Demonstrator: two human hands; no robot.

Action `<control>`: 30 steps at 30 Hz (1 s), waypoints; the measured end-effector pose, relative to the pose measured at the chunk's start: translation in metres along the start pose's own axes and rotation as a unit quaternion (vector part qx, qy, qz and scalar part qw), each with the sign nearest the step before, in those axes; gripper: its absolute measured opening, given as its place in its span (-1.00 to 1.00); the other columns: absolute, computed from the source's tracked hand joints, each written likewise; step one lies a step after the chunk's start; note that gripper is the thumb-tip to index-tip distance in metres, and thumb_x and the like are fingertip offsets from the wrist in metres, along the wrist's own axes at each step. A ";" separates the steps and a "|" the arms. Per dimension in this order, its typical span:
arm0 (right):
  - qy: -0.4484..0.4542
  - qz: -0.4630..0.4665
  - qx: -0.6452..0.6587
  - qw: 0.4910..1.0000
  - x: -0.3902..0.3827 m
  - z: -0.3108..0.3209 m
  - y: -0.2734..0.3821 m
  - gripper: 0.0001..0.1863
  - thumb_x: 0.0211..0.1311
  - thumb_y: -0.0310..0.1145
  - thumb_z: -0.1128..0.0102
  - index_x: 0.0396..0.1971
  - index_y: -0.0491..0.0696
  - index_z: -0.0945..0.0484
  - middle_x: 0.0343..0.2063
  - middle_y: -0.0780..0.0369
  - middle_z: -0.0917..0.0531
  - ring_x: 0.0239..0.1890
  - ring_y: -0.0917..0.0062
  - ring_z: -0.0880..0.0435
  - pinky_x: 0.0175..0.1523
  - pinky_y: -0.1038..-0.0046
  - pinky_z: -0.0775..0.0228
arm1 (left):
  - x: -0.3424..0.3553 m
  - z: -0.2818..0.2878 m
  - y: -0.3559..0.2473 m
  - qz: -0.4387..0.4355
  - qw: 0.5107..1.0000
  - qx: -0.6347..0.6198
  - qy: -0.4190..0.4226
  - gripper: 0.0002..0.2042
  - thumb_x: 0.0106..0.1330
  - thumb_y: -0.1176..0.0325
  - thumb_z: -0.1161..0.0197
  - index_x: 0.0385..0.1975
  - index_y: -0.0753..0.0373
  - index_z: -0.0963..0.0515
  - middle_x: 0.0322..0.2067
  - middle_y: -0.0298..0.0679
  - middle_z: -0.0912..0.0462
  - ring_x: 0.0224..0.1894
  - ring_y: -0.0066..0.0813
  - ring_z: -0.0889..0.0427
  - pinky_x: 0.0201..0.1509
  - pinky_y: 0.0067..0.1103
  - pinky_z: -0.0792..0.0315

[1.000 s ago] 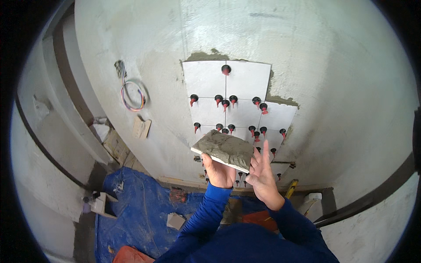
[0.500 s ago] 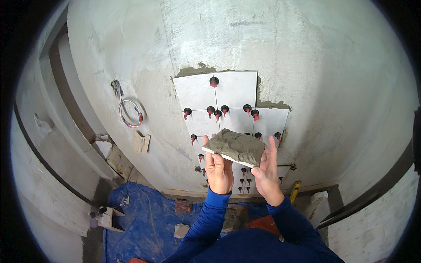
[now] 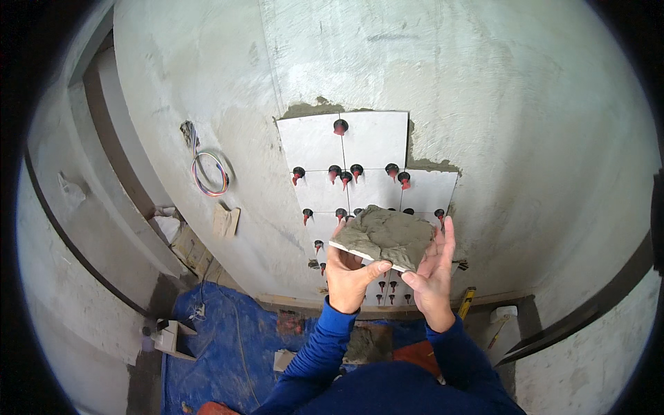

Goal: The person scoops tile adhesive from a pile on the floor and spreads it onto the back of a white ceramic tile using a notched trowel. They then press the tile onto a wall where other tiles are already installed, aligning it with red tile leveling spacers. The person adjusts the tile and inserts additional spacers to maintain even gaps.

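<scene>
L hand has the tile: fingers partly curled round its L end & underneath, thumb laid along the near edge, so grip approx. as narrow as the tile is thick. R hand is fairly wide at the opp. end: fingers stretched up along the R edge, thumb apart from them by the near R corner; can't tell how much wt. it takes. Tile is held up betw. both hands, tilted, in front of the lower part of the tiled area, apart from the wall. Its upper face is covered w/ thick, uneven grey mortar; only a thin white strip of near edge shows.

Behind/above: white wall tiles w/ red-&-black clips at the joints. Coil of wires hangs on the wall to the L, tan scrap below it. Blue sheet on the floor, lower L; yellow level stands nr. the wall base, R side.
</scene>
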State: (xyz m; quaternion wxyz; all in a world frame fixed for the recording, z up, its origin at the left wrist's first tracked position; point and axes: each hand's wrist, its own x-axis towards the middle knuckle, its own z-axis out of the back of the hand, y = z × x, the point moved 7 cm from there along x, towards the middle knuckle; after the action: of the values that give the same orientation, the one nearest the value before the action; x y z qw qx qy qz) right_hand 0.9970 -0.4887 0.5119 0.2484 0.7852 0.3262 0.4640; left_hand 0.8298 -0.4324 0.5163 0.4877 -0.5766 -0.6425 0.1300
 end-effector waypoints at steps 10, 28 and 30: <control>-0.016 0.017 -0.007 1.000 -0.017 0.020 0.003 0.51 -0.24 -0.39 -0.72 0.63 0.13 0.29 0.48 0.15 -0.12 0.52 0.27 -0.20 0.60 0.15 -0.13 | -0.002 0.008 0.005 0.029 0.999 0.040 -0.024 -0.21 0.30 0.41 -0.53 0.43 0.58 -0.24 0.20 0.06 -0.62 0.19 -0.33 -0.63 0.31 -0.43 -0.50; 0.019 0.080 -0.009 0.997 -0.001 0.013 0.022 0.74 -0.47 0.12 -0.87 0.63 0.13 0.34 0.53 0.09 -0.02 0.56 0.22 -0.11 0.61 0.10 -0.03 | 0.002 -0.003 -0.013 0.040 0.980 -0.192 0.036 -0.45 0.49 0.26 -0.32 0.37 0.44 -0.42 0.39 0.00 -0.46 0.42 -0.23 -0.46 0.55 -0.26 -0.27; 0.003 0.061 0.023 0.998 0.000 0.013 0.018 0.74 -0.48 0.13 -0.87 0.63 0.11 0.33 0.52 0.10 -0.04 0.55 0.23 -0.12 0.61 0.10 -0.05 | 0.001 -0.003 -0.018 0.040 0.982 -0.179 0.046 -0.46 0.50 0.26 -0.30 0.37 0.46 -0.42 0.40 0.01 -0.45 0.42 -0.23 -0.45 0.56 -0.26 -0.26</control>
State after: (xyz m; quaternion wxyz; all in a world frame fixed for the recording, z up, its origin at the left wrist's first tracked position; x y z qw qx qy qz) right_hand 1.0137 -0.5018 0.5185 0.2003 0.8076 0.2894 0.4733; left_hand 0.8215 -0.4386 0.5312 0.3999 -0.6850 -0.6089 0.0054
